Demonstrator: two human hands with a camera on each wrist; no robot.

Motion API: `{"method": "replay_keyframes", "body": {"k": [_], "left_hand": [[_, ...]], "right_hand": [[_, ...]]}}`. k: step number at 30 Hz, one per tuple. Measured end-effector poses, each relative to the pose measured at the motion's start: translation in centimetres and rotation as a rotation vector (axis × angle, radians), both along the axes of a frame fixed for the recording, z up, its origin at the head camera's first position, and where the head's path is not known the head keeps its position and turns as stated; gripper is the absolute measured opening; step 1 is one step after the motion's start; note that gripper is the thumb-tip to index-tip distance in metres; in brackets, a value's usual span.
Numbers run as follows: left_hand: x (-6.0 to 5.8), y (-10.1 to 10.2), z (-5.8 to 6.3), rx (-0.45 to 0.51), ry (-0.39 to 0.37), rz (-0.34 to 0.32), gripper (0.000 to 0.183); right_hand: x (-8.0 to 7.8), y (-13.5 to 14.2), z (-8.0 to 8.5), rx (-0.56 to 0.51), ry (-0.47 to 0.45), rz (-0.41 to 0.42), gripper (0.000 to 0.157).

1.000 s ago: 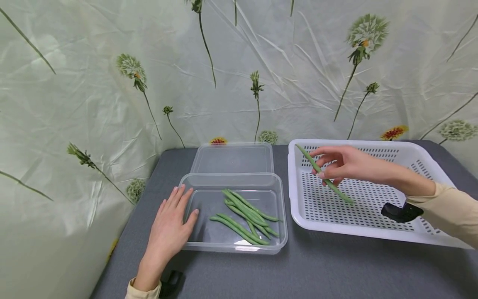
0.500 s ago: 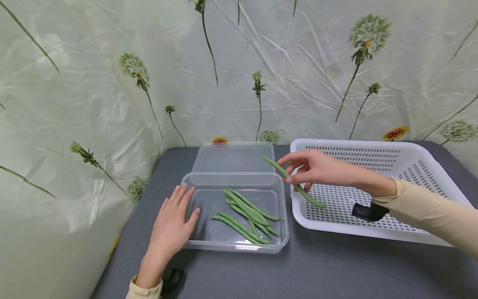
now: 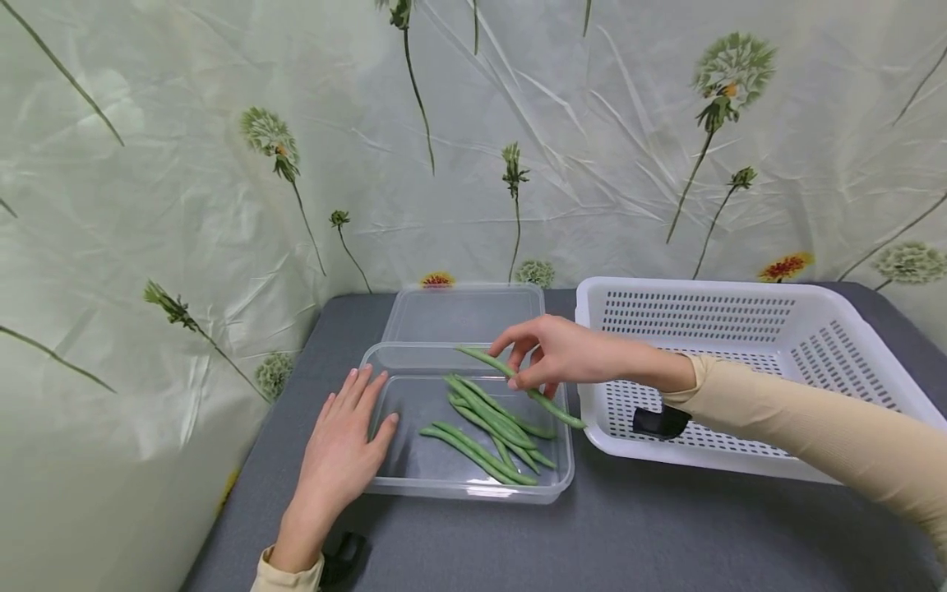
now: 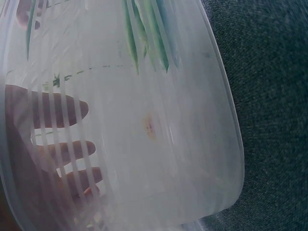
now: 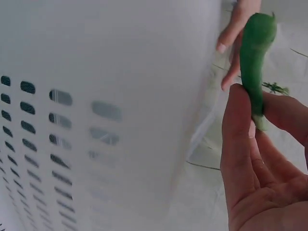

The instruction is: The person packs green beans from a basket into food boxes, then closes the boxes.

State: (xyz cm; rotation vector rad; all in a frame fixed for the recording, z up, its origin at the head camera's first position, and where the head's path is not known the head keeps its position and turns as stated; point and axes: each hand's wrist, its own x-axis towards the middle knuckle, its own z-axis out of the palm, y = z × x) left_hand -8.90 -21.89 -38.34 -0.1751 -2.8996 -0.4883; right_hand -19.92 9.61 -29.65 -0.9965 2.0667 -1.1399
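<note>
In the head view my right hand (image 3: 565, 352) pinches one green bean (image 3: 556, 411) between thumb and fingers, over the right side of a clear plastic container (image 3: 403, 487). The right wrist view shows that green bean (image 5: 253, 53) held at the fingertips, one end toward the camera. Several green beans (image 3: 491, 419) lie in the container, toward its right half. My left hand (image 3: 336, 460) rests on the container's left rim with fingers spread. In the left wrist view, the left hand (image 4: 43, 139) appears through the clear wall, holding nothing visible.
A white perforated basket (image 3: 836, 316) stands to the right of the container, partly behind the right sleeve. Behind the container lies a clear lid (image 3: 466, 312). Dark grey cloth (image 3: 629, 534) covers the table, and a flower-printed sheet (image 3: 459, 205) hangs behind it.
My right hand has carried the green bean leftward from over the white basket to over the clear container. The left hand has stayed at the container's left rim.
</note>
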Motion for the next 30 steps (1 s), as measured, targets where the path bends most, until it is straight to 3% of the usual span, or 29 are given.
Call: {"method": "replay_keyframes", "body": {"k": [21,30], "left_hand": [[-0.1,0.1,0.0,-0.001,0.001,0.001,0.059],[0.0,0.0,0.0,0.004,0.013,0.001,0.059]], "right_hand": [[-0.2,-1.3,-1.5,0.007,0.026,0.056,0.038],[-1.1,0.4,-0.7,-0.096,0.030,-0.064,0.034]]}}
